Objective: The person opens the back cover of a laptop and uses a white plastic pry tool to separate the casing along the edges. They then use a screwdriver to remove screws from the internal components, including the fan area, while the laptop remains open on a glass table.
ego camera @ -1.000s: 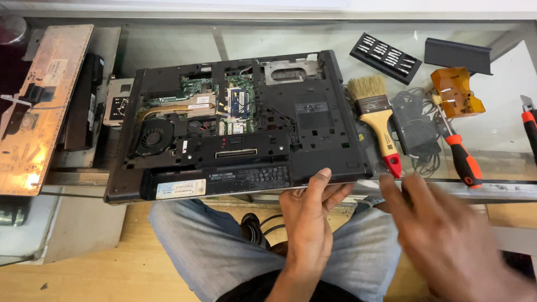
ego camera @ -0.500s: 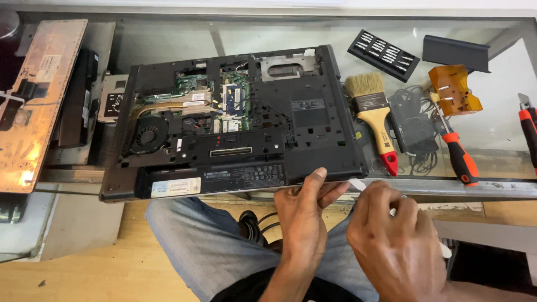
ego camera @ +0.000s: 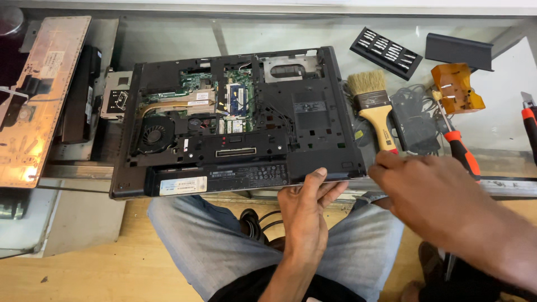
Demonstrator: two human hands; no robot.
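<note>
- Your left hand (ego camera: 305,210) stays where it was a second ago, fingers and thumb pinched on the front edge of the open laptop (ego camera: 235,120), which lies bottom-up on the glass tabletop (ego camera: 168,39) just above your knees.
- Your right hand (ego camera: 425,193) has moved: half a second ago it sat low by your lap, and now it reaches up to the laptop's front right corner. It is blurred, so you cannot tell whether its grip is apart or closed on something.
- That shift puts both hands on the same edge, so the work looks centred on that corner.
- The laptop is matt black plastic, its cover off, showing a green board, copper pipes and a round fan.
- Just right of it lies a paintbrush (ego camera: 373,106) with pale bristles and a yellow wooden handle, then a screwdriver (ego camera: 458,148) with a red and black handle.
- Farther off sits a black tray of bits (ego camera: 390,51), ridged and rectangular, and an amber plastic piece (ego camera: 456,86).
</note>
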